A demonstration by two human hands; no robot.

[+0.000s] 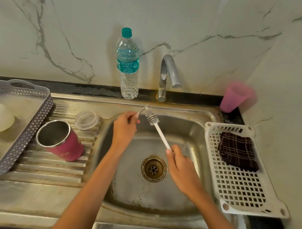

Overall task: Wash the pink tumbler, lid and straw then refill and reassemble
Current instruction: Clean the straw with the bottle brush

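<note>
Over the stainless steel sink (pixel 184 113), the left hand (pixel 125 125) pinches what seems a thin metal straw (pixel 143 109), tilted toward the white bristle brush (pixel 158 129) that the right hand (pixel 180 163) grasps, likely for scrubbing.

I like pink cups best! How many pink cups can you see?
2. The pink tumbler stands on the draining board, left of the sink basin. A lighter pink cup is at the back right, behind the white basket. I see no others.
</note>
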